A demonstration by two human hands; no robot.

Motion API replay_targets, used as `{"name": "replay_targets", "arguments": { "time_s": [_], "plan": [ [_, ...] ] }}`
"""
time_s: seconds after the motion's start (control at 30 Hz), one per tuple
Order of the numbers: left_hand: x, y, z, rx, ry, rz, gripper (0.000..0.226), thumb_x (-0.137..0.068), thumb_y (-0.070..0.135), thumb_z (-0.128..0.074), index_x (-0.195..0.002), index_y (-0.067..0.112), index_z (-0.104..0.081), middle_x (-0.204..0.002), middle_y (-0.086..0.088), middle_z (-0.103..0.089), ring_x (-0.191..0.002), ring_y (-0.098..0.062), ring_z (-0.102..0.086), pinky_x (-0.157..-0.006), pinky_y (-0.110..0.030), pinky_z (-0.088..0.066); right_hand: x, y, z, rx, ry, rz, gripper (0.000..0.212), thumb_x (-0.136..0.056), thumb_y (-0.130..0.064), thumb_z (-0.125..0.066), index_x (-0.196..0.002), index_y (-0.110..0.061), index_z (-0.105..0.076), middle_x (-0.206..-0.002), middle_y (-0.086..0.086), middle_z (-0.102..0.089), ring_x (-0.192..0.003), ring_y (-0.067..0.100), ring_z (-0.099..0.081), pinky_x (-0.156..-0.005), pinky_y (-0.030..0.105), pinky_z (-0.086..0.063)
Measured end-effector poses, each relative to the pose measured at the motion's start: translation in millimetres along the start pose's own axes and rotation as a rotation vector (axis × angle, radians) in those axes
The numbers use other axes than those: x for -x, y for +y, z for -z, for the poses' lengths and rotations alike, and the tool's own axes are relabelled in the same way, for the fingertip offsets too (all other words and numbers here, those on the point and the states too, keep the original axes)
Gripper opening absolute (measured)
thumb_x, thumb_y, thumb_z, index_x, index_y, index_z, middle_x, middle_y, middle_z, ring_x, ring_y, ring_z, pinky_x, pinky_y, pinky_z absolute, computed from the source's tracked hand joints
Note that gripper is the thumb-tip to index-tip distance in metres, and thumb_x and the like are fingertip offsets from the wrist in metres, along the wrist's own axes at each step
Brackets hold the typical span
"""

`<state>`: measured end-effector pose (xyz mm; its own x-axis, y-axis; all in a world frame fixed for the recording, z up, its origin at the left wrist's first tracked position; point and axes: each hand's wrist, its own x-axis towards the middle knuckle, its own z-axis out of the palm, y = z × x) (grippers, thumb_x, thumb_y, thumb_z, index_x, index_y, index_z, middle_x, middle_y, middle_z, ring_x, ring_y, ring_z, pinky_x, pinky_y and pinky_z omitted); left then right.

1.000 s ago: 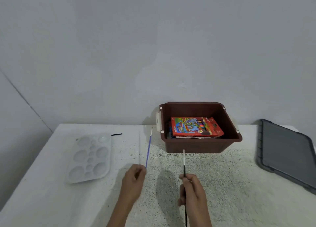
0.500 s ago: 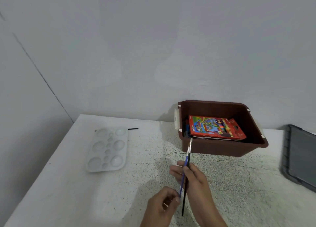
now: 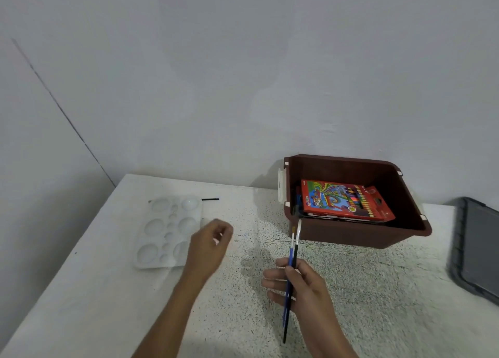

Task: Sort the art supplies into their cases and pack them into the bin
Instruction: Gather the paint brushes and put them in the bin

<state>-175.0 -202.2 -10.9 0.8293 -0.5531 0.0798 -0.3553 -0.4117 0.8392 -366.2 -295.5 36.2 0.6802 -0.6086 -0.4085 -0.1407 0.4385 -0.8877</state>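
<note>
My right hand (image 3: 302,287) grips two thin paintbrushes (image 3: 293,252), one blue and one black, upright with their tips toward the brown bin (image 3: 359,239). Inside the bin lies a red box of coloured pencils (image 3: 345,201) on top of other flat items. My left hand (image 3: 210,244) hovers over the table beside the white paint palette (image 3: 162,230), fingers loosely curled and holding nothing. A short black stick (image 3: 210,199) lies beyond the palette.
A grey bin lid (image 3: 478,247) lies at the right edge of the white speckled table (image 3: 378,290). The bin stands against the back wall. The table's left edge runs close to the palette.
The blue brush passed from my left hand into my right, which now holds both brushes. My left hand then moved left toward the palette. The view turned left.
</note>
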Motion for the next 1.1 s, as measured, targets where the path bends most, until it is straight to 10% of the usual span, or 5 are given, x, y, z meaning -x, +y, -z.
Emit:
{"name": "replay_targets", "arguments": {
  "time_s": [0.3, 0.47, 0.67, 1.1],
  "plan": [
    [-115, -47, 3, -0.724, 0.127, -0.197, 0.027, -0.076, 0.002, -0.072, -0.102, 0.009, -0.075, -0.100, -0.013, -0.069, -0.088, -0.036, -0.063, -0.075, -0.042, -0.049, -10, -2, -3, 0.000, 0.009, -0.003, 0.021, -0.102, -0.008, -0.043, -0.109, -0.002, -0.063, -0.092, 0.017, -0.074, -0.080, 0.028, -0.071, -0.064, 0.032, -0.057],
    [-132, -65, -3, -1.045, 0.045, -0.250, 0.023, -0.068, -0.001, -0.073, -0.085, 0.014, -0.076, -0.081, -0.006, -0.068, -0.070, -0.028, -0.062, -0.069, -0.036, -0.044, -13, -2, -6, -0.004, 0.016, -0.009, 0.021, -0.102, -0.008, -0.044, -0.110, -0.002, -0.063, -0.093, 0.017, -0.074, -0.081, 0.028, -0.071, -0.064, 0.031, -0.057],
    [-131, -68, -3, -1.026, 0.101, -0.338, 0.025, -0.060, -0.005, -0.079, -0.069, 0.016, -0.068, -0.061, 0.000, -0.062, -0.057, -0.023, -0.058, -0.069, -0.035, -0.045, -13, -2, -7, 0.000, 0.031, -0.001, 0.021, -0.102, -0.009, -0.044, -0.109, -0.003, -0.063, -0.093, 0.016, -0.075, -0.083, 0.030, -0.072, -0.062, 0.029, -0.058],
    [-75, 24, 0, -0.255, 0.316, -0.579, 0.011, -0.092, 0.010, -0.062, -0.101, 0.015, -0.064, -0.097, 0.005, -0.065, -0.086, -0.010, -0.060, -0.085, -0.028, -0.039, -3, -8, -10, 0.009, 0.024, 0.038, 0.021, -0.103, -0.011, -0.044, -0.110, -0.005, -0.063, -0.095, 0.013, -0.075, -0.090, 0.033, -0.071, -0.069, 0.034, -0.059]
  ]
}}
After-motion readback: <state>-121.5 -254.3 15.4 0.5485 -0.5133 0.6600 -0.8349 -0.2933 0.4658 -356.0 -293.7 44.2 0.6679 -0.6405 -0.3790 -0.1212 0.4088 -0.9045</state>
